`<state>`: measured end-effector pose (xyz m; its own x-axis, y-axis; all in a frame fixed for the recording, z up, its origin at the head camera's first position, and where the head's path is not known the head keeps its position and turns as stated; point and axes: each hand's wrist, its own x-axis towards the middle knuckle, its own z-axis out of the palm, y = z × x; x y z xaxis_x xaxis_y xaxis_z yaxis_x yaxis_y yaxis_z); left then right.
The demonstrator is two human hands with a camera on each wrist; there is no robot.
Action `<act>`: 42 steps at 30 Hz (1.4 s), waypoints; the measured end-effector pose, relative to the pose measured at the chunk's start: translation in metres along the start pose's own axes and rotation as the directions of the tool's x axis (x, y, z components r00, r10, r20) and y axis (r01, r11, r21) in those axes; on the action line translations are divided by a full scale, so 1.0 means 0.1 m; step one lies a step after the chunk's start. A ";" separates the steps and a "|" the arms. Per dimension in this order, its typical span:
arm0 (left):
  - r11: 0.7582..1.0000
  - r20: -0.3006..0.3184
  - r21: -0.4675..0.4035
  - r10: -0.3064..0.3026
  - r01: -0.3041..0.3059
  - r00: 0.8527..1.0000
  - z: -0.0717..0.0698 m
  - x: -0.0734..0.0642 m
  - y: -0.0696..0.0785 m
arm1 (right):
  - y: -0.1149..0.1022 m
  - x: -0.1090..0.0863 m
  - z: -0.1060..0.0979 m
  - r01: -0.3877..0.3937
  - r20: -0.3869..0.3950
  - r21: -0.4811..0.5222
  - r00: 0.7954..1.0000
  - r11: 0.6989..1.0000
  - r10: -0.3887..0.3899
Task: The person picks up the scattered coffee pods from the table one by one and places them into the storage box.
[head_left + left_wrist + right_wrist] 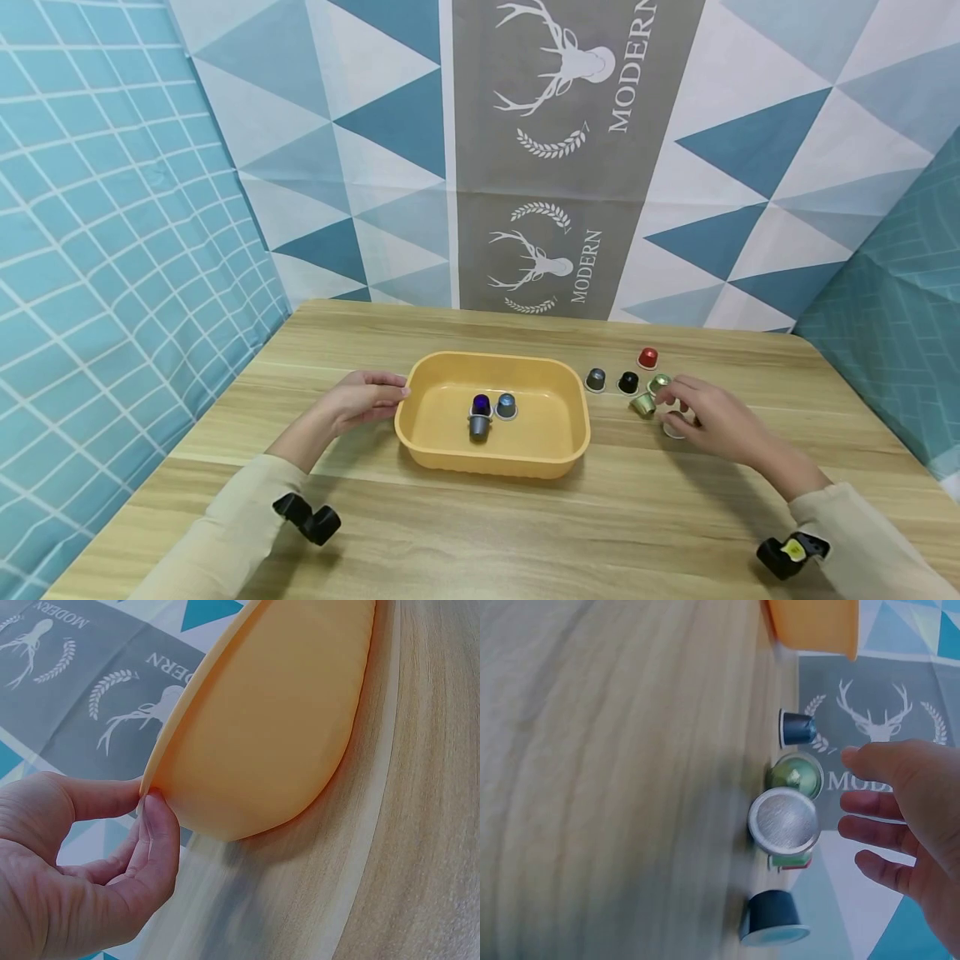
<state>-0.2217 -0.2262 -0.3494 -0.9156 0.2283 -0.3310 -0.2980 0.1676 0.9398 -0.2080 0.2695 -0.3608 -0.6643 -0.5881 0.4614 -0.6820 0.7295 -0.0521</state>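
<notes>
My left hand (365, 402) pinches the left rim of a yellow-orange plastic basin (487, 467) between thumb and fingers; the left wrist view shows the grip on the rim closely. Inside the basin sit a blue coffee capsule (507, 405), a purple one (481, 404) and a grey one (478, 429). Over the capsules on the right, my right hand (716, 417) hovers with fingers loosely bent and nothing held. Near its fingertips are a green capsule (659, 382), a light green one lying tipped (642, 405) and a pale-rimmed one (674, 427), partly hidden by the hand.
A grey capsule (596, 380), a black capsule (628, 382) and a red capsule (648, 358) stand on the wooden table (465, 533) right of the basin. In the right wrist view, a dark capsule (771, 915) lies apart from the cluster. Patterned cloth (540, 167) hangs behind the table.
</notes>
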 end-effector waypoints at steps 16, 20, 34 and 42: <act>1.000 -0.014 0.013 -0.005 0.005 1.000 0.01 0.02 -0.01 | 0.11 -0.15 0.06 -0.033 0.056 0.007 0.998 0.999 0.032; 1.000 -0.019 0.003 -0.009 0.009 1.000 0.01 0.02 0.00 | 0.14 -0.16 0.07 -0.047 0.072 0.012 0.996 0.999 0.046; 1.000 -0.018 -0.008 -0.012 0.012 1.000 0.01 0.00 0.02 | 0.20 -0.20 0.18 -0.042 0.092 0.020 0.995 0.999 0.040; 1.000 -0.010 -0.005 0.004 -0.004 1.000 0.00 0.00 0.00 | 0.16 -0.20 0.16 -0.034 0.085 0.035 0.996 0.999 0.031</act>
<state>-0.2218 -0.2258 -0.3493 -0.9192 0.2196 -0.3267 -0.2960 0.1615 0.9414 -0.2108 0.2874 -0.3853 -0.7087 -0.5925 0.3829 -0.6692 0.7364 -0.0991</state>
